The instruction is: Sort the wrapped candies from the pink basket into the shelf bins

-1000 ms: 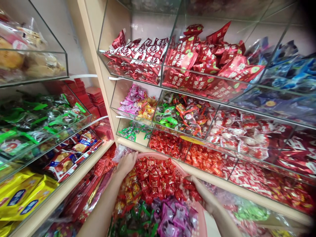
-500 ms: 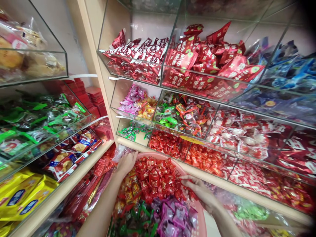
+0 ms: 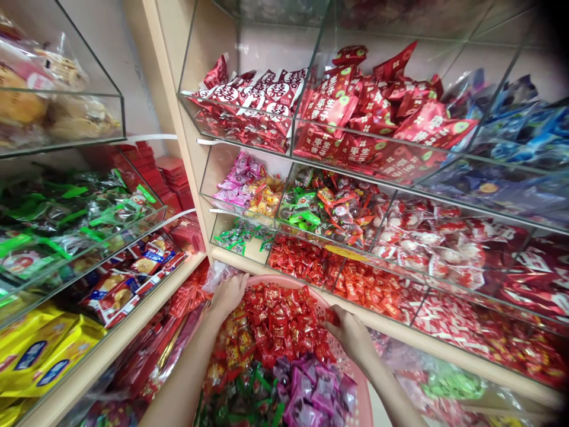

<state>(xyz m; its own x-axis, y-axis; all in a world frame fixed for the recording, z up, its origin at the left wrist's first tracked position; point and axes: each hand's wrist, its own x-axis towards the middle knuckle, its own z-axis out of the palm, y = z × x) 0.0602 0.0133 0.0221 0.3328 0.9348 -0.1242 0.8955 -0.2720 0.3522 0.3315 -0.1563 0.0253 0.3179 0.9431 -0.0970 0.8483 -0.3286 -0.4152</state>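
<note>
Lying between left hand (image 3: 230, 294), clasping its rim, and right hand (image 3: 351, 333), curled, its hold unclear, is the pink basket (image 3: 364, 400).

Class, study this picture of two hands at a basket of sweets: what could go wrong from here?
The red-wrapped candies are heaped near the far rim of the pink basket, so a tilt might spill some.
The right hand is close beside them and could knock a few out.
No divider shows between them and the purple-wrapped candies, so jostling may mix the kinds.
</note>
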